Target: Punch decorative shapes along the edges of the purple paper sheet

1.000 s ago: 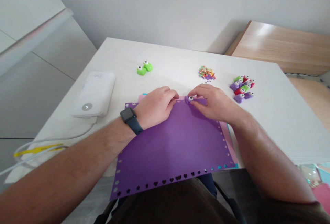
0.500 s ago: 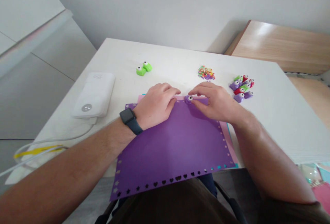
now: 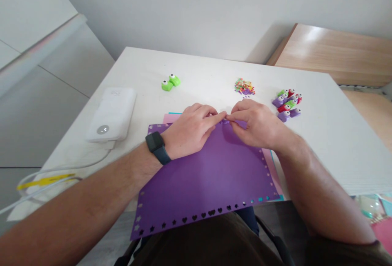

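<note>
Purple craft punch [image 3: 225, 121] nearly hidden between 2 hands
Right hand [image 3: 259, 125] curls closed around it; left hand [image 3: 191, 131] stretches its index fingertip against it, grip unclear, above purple cardstock [image 3: 208, 176].

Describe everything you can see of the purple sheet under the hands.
The purple sheet is matte paper or card, lying on the white table, its near edge overhanging. Punched stars and hearts line that edge; smaller holes run up the sides. A pink sheet shows beneath. The left hand and right hand rest at its far edge, around a mostly hidden purple punch.
</note>
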